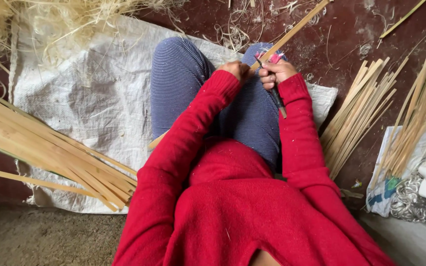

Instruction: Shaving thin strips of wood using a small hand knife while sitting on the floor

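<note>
I sit on the floor in a red sweater and blue striped trousers. My left hand [236,69] grips a long bamboo strip [292,32] that runs from my lap up to the right. My right hand [276,73] is closed around a knife [276,96] with a dark handle, its blade set against the strip beside my left hand. The strip's lower end [156,142] pokes out under my left arm.
A white woven sack [89,98] is spread on the dark red floor beneath me. Split bamboo strips [50,148] lie at the left, and two more bundles [361,116] [422,98] fan out at the right. Shavings [50,19] pile up top left.
</note>
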